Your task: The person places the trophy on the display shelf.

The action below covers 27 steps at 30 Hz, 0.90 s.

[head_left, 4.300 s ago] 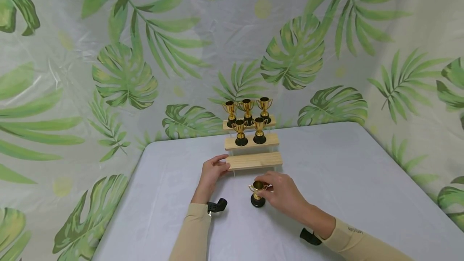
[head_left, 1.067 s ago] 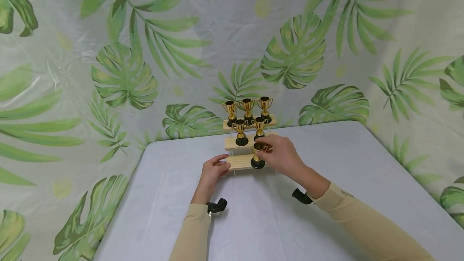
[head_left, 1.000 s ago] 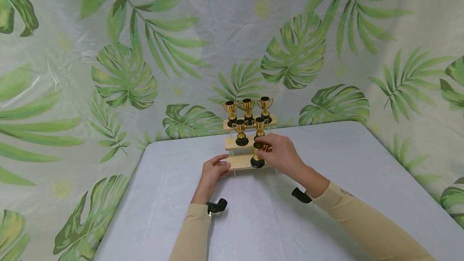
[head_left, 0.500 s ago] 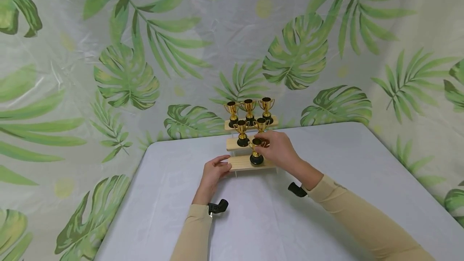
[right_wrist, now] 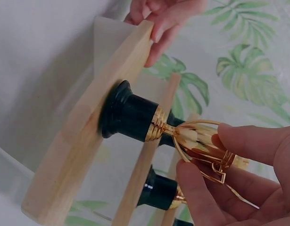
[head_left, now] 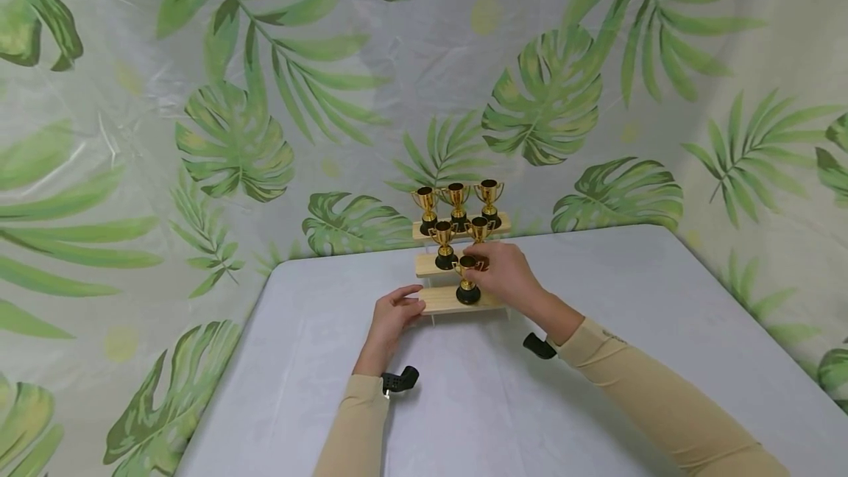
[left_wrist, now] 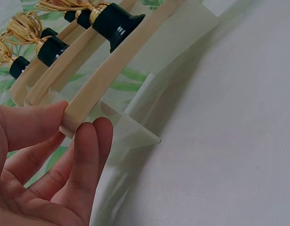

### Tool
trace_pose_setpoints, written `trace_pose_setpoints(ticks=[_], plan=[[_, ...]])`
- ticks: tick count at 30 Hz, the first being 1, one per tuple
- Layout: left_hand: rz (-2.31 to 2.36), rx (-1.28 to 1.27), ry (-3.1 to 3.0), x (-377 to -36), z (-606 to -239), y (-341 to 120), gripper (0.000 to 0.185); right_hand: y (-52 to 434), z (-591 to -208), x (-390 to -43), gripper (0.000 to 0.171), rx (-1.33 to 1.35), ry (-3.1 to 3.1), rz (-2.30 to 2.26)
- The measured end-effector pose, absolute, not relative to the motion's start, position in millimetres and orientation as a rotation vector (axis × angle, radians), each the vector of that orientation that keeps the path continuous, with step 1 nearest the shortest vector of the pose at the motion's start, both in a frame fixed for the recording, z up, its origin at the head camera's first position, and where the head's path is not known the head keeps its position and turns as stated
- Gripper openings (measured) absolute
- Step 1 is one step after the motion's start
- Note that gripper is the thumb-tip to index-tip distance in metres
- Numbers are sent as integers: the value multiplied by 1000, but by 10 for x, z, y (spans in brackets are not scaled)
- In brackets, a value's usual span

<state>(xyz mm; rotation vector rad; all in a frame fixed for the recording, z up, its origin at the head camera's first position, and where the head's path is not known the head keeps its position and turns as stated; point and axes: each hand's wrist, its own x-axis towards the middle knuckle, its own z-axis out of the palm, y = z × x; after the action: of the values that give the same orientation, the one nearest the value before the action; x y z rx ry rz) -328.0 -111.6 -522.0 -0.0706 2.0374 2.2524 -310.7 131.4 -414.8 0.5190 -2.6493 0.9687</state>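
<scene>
My right hand (head_left: 509, 277) pinches a small gold trophy cup (head_left: 468, 294) by its bowl and handles. The trophy stands upright, its black base (right_wrist: 130, 112) on the lowest wooden step (head_left: 437, 301) of a three-tier display stand, near the step's middle. At that step's left end, my left hand (head_left: 389, 319) grips the board between thumb and fingers. The left wrist view shows the thumb on the top of the board end (left_wrist: 78, 113) and fingertips beneath it. Two trophies stand on the middle step (head_left: 427, 265), the right one partly hidden behind my right hand.
Three more gold trophies, among them a middle one (head_left: 457, 201), line the top step (head_left: 419, 232). Clear side supports (left_wrist: 130, 129) hold up the stand on a white-covered table (head_left: 318, 330). A leaf-print sheet (head_left: 371, 94) hangs close behind the stand.
My right hand has lifted the trophy from the table in front of the stand onto the lowest step, then shifted it slightly left and back. My left hand keeps its grip on the step's end.
</scene>
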Motion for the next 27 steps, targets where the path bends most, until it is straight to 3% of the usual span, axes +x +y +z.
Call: trace_pose_setpoints(ticks=[27], plan=[[2247,-87,2052,-3257,-5180,-1103,44,1318,-4220,-3174,39,528,-2656,969]])
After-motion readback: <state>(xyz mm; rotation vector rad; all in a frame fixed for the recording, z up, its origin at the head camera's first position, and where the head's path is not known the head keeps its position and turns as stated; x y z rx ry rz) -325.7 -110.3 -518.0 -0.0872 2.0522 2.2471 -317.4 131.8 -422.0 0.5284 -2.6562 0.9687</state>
